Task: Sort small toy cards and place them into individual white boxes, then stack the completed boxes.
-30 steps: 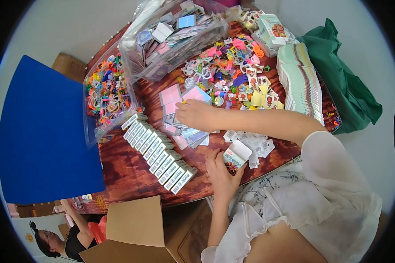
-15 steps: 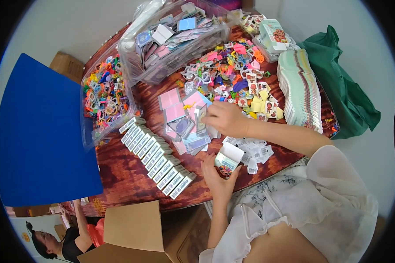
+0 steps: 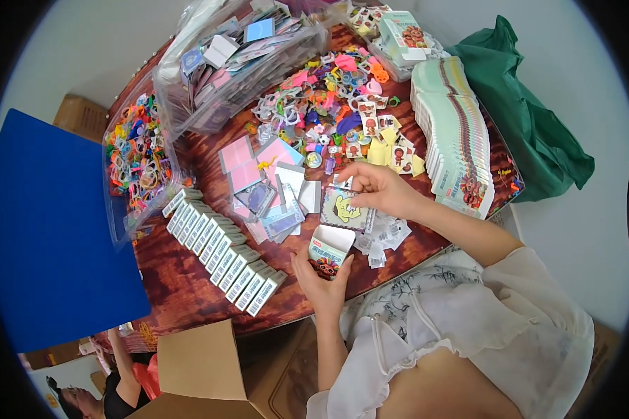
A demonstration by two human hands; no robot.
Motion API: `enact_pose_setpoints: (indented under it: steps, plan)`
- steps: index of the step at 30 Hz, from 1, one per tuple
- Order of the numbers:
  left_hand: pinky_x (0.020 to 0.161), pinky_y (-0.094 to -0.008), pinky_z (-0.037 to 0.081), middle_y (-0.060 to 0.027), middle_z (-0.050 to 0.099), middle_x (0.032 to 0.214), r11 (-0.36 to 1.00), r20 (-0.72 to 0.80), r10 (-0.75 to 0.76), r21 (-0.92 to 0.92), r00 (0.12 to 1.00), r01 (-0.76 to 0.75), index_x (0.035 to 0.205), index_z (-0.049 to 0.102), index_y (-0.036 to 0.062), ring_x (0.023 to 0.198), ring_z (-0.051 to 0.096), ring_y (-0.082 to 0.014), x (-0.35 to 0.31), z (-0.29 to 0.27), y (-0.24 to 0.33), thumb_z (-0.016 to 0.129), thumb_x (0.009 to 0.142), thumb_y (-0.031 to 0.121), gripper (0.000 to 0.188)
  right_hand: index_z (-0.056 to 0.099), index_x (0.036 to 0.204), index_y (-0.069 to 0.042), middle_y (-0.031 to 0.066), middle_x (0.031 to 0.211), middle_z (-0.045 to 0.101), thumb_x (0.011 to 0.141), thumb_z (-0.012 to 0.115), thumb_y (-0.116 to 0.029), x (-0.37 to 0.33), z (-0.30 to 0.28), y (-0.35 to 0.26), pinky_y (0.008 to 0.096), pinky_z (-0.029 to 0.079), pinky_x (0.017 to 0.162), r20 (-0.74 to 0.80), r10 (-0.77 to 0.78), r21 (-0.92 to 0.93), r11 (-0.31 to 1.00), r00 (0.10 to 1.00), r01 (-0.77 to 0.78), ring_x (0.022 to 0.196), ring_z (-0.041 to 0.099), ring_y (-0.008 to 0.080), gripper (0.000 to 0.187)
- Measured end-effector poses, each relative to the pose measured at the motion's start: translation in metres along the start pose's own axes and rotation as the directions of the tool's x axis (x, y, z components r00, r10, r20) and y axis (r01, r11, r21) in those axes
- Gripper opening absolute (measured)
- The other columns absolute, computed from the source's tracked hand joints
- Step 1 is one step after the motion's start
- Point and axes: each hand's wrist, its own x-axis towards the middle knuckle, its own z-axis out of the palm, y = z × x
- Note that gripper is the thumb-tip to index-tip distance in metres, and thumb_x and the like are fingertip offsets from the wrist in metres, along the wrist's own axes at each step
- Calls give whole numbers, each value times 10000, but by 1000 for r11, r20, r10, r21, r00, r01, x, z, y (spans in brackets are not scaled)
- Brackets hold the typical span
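Observation:
My left hand (image 3: 320, 285) is wrapped around a small printed carton (image 3: 326, 255) near the table's front edge. The carton stands with its white top flap up. Just above it, my right hand (image 3: 386, 190) pinches a square card (image 3: 342, 209) with a yellow cartoon dog on it. The card is apart from the carton's mouth, or only just over its rim; I cannot tell which. To the left of the card lies a loose spread of pink, white and grey cards (image 3: 241, 160). Small white paper packets (image 3: 390, 234) lie beneath and beside my right wrist.
A slanting row of filled-out small cartons (image 3: 220, 255) stands left. Behind are colourful trinkets (image 3: 314, 91), stickers (image 3: 377, 150), a card-filled clear bin (image 3: 189, 115) and a toy bin (image 3: 122, 223). Flat cartons (image 3: 447, 133) are stacked right. An open cardboard box (image 3: 199, 359) and another person (image 3: 122, 380) are lower left.
My right hand has drawn back from the card spread toward the carton, bringing the dog card with it. My left hand still holds the carton. The whole view has shifted slightly.

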Motion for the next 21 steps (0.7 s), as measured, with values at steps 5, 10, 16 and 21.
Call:
enact_pose_setpoints:
  steps: [5,10,16,21]
  plan:
    - [1002,-487,381,-187,541,1128,1000,14,-15,-16,1000,15,1226,503,-9,1054,505,-390,1,-2,5,891,661,200,716,617,942,-14,22,730,621,840,705,-9,-3,-8,-9,267,432,614,83,55,-223,974,995,-35,698,583,81,135]
    - [1082,-517,323,-192,528,1243,980,91,148,123,985,-159,1270,501,5,1189,469,-401,3,-3,8,878,665,178,733,660,879,-43,69,698,638,805,730,-135,0,-5,-25,349,445,601,239,165,-614,789,957,17,659,618,171,137]
    - [1105,-532,300,-200,486,1314,991,73,114,58,991,-118,1302,475,-1,1266,429,-400,6,4,13,865,677,174,757,648,919,-45,54,667,614,801,678,-64,14,21,-9,349,459,592,319,-23,-601,768,947,221,651,639,183,123]
    - [1066,-478,345,-191,510,1257,990,32,104,94,994,-107,1285,482,11,1192,471,-384,8,6,7,875,658,162,755,596,1038,-44,97,721,660,816,587,-44,10,37,-7,371,470,606,412,113,-467,878,904,103,681,654,223,222]
